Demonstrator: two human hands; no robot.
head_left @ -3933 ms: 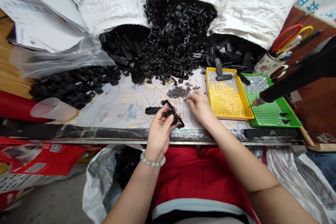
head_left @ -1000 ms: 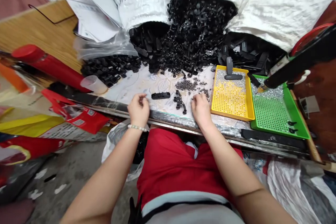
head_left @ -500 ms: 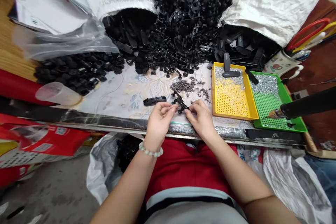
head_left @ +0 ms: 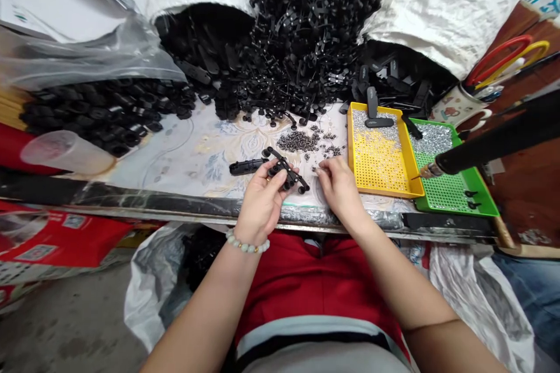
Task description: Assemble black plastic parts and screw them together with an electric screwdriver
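My left hand is closed around a black plastic frame piece with round knobs, held just above the table's front edge. My right hand lies beside it to the right, fingers pinched together near a scatter of small dark metal pieces; what it pinches is too small to make out. A second black part, long and flat, rests on the patterned table cover just left of my left hand.
White sacks spill heaps of black plastic parts across the back. A yellow perforated tray and a green tray with small silvery pieces stand at the right. A black-handled tool hangs over the green tray. A clear plastic cup lies at left.
My left hand has taken up the knobbed black piece and lifted it slightly. My right hand has drawn away to the right, toward the small metal pieces. The camera shifted a little.
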